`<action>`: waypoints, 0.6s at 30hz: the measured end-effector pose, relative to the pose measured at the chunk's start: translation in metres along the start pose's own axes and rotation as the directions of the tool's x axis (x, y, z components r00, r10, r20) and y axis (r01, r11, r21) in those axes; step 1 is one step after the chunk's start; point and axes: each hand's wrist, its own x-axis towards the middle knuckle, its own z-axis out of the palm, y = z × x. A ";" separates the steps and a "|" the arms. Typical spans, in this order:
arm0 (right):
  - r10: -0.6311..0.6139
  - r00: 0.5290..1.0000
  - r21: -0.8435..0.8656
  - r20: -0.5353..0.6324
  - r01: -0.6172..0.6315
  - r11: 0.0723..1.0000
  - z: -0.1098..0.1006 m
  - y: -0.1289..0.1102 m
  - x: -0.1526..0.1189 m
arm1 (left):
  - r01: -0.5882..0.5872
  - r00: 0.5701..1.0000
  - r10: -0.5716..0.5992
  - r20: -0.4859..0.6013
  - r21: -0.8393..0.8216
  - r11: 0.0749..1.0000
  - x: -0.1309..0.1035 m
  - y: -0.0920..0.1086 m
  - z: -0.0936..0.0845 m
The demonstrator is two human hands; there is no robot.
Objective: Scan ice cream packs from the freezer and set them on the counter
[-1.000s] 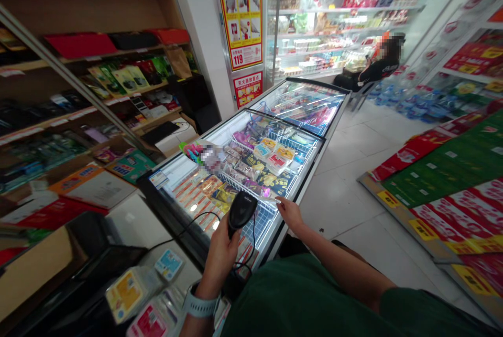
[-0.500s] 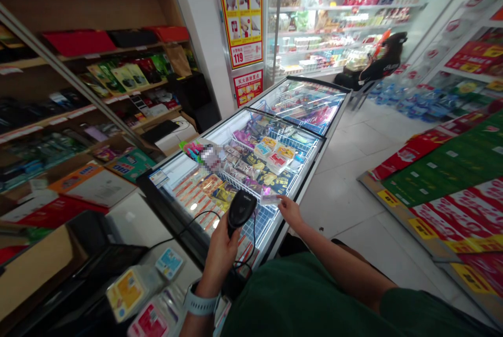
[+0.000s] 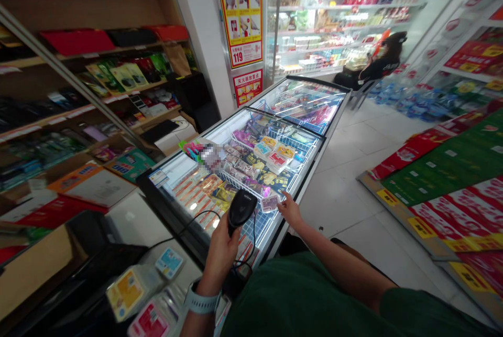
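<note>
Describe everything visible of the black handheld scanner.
The scanner is black, smooth and apparently plastic, with a broad, rounded head and small light lettering on top, too small to read. It is held tilted above the glass-topped freezer, head away from the wearer, its handle mostly hidden in the left grip. A dark cable hangs beside it; their join isn't visible. Only that grip clearly touches it.

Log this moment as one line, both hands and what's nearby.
left hand: holding scanner | right hand: holding small pack over freezer | nearby: yellow-labelled tub
</note>
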 end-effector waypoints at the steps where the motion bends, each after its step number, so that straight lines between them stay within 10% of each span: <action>1: 0.013 1.000 -0.016 0.008 -0.012 1.000 0.000 0.001 0.001 | 0.002 1.000 -0.002 0.005 -0.001 1.000 0.000 0.001 0.000; 18: -0.072 0.990 -0.123 0.121 0.087 0.989 -0.022 -0.012 0.005 | -0.028 1.000 0.028 -0.002 0.013 1.000 0.001 0.005 0.001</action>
